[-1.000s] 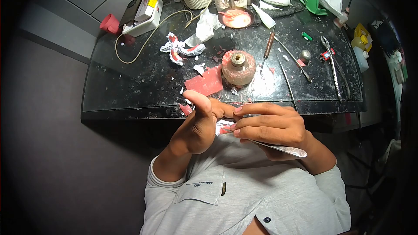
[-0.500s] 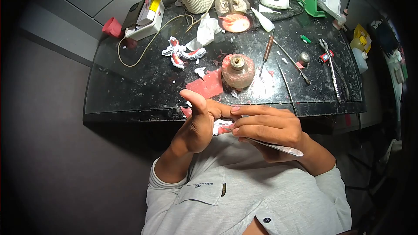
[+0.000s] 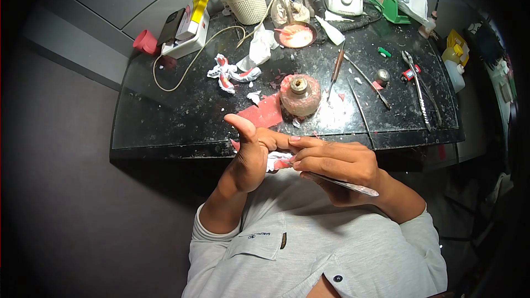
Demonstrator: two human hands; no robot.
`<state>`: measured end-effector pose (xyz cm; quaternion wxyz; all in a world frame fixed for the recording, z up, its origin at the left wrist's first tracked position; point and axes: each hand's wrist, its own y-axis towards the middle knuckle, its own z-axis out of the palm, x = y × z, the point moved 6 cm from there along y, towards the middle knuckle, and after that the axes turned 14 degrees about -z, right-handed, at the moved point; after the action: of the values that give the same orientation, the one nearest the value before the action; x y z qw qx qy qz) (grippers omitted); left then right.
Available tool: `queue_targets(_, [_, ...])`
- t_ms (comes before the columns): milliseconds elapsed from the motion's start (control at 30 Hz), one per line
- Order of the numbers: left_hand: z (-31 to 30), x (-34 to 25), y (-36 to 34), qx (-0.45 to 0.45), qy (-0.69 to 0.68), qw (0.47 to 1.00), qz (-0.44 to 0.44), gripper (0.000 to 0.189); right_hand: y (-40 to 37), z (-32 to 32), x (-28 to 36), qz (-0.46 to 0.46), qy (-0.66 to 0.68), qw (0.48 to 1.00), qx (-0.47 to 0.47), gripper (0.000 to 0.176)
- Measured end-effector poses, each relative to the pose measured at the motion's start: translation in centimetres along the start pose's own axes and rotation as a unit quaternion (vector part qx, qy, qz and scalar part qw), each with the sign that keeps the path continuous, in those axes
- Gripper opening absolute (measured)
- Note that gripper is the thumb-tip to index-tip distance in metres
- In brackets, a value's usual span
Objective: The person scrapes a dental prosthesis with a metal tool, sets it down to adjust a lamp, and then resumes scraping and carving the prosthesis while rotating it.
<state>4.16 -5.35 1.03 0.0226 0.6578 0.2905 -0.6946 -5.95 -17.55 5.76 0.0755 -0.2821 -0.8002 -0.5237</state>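
Just in front of the bench edge, my left hand [image 3: 250, 157] is wrapped round a white plaster piece with pink wax [image 3: 274, 161], thumb raised. My right hand [image 3: 345, 164] grips a metal wax spatula [image 3: 356, 187], its broad end pointing back to the right. The working end meets the pink wax, though my fingers partly cover it. A pink wax sheet [image 3: 264, 111] lies beyond my left hand. Beside it stands a wax-smeared glass spirit lamp [image 3: 300, 99]; I cannot make out a flame. White plaster pieces with pink wax [image 3: 225, 74] rest farther back.
On the right lie a wooden-handled tool [image 3: 338, 66], thin metal instruments [image 3: 360, 105] and a red lighter [image 3: 411, 73]. Along the back are a pan of pink wax [image 3: 296, 36], a woven basket [image 3: 247, 4], a white box [image 3: 189, 41] and a green bin [image 3: 386, 0].
The whole view has shifted slightly. My right hand and the spatula have moved a little against the plaster piece; both grips are the same.
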Motion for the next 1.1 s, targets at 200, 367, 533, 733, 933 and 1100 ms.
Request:
queue_targets(200, [-0.4, 0.3, 0.1, 0.004, 0.004, 1.0, 0.007, 0.15, -0.1, 0.2, 0.0, 0.001, 0.008, 1.0, -0.008, 0.024])
queue_targets(367, [-0.7, 0.5, 0.2, -0.013, -0.021, 1.0, 0.018, 0.148, -0.4, 0.2, -0.2, 0.003, 0.008, 1.0, -0.018, 0.023])
queue_targets(533, [-0.8, 0.7, 0.2, -0.014, -0.065, 0.998, 0.012, 0.146, -0.8, 0.1, -0.3, -0.009, 0.001, 1.0, -0.006, 0.024])
queue_targets(733, [-0.9, 0.5, 0.4, -0.053, -0.089, 0.994, 0.023, 0.144, -0.5, 0.0, -0.1, -0.015, 0.002, 0.999, -0.042, 0.02])
queue_targets(933, [-1.0, 0.6, 0.0, -0.045, -0.144, 0.989, -0.004, 0.141, -0.4, -0.5, 0.0, 0.005, 0.005, 0.998, -0.065, 0.02])
queue_targets(1100, [-0.9, 1.0, 0.6, -0.12, -0.105, 0.987, 0.025, 0.138, -0.1, -0.1, 0.1, -0.015, 0.008, 0.998, -0.055, 0.021])
